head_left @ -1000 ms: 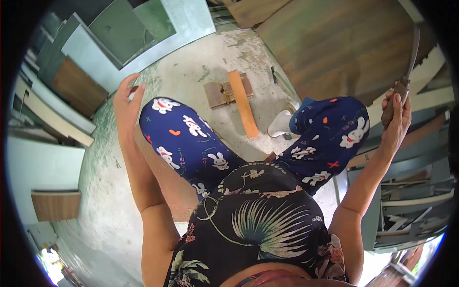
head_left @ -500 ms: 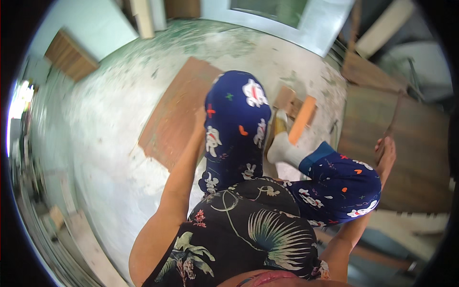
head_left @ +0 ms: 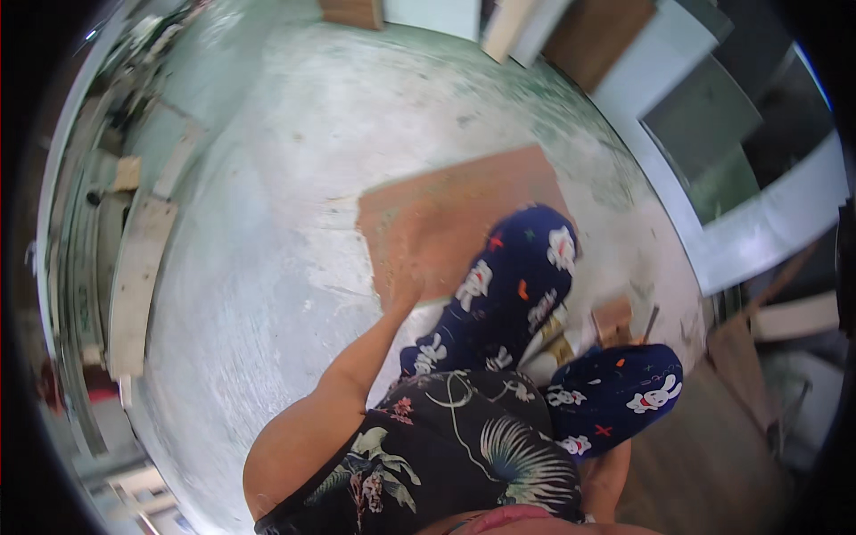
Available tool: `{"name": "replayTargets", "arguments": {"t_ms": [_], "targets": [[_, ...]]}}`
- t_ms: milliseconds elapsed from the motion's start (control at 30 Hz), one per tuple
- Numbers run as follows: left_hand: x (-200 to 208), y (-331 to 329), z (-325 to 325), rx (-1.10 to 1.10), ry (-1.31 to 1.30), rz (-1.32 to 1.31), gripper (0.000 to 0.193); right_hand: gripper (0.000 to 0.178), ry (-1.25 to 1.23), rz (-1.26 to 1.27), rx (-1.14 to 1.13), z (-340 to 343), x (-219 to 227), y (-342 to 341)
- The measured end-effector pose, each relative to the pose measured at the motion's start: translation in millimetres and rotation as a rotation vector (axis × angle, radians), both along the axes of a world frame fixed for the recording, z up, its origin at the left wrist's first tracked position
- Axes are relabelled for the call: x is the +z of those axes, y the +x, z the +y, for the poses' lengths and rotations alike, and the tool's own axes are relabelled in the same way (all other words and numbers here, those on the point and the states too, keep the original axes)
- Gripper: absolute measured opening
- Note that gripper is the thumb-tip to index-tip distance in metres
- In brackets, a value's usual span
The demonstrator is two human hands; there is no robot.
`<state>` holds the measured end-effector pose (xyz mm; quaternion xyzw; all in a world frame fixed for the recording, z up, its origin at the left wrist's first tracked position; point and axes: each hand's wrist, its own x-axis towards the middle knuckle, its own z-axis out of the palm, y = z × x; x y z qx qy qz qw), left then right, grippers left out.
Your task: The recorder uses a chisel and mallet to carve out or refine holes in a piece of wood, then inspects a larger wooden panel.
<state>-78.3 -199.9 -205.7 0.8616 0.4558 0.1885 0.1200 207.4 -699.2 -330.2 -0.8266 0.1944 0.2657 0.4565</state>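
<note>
Head view has a flat reddish-brown board (head_left: 455, 209) lying on the pale, scuffed floor (head_left: 267, 214), ahead of the person's left knee, which covers the board's lower right corner. Its surface is smeared, so marks on it are hard to make out. The left hand (head_left: 407, 281) is at the board's near left part, overlapping its lower edge; blur and a similar colour hide the fingers, so whether they are spread or gripping, or even touching, I cannot tell. The right hand is out of sight beyond the right knee, with only part of the right forearm (head_left: 608, 481) showing; its state cannot be told. Between the knees, a foot is mostly hidden. Just beyond the right knee sits a partly covered brown wooden block (head_left: 613, 318). Well to the left, long planks (head_left: 141, 285) bend along the dark rim.
</note>
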Motion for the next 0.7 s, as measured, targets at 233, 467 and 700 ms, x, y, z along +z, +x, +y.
{"name": "replayTargets", "arguments": {"t_ms": [233, 467, 700], "targets": [[-20.9, -27.5, -39.6, 0.183, -0.004, -0.127, 0.039, 0.027, -0.047, -0.048, 0.175, 13.3, -27.8, 32.1], [-12.3, -51.5, -109.0, 0.302, -0.236, -0.082, 0.040, 0.027, -0.049, -0.129, 0.341, 45.4, -25.7, 82.3], [14.4, -100.0, -116.0, 0.346, -0.031, -0.052, 0.037, 0.026, -0.027, -0.172, 0.437, 75.7, -26.9, 112.4]]}}
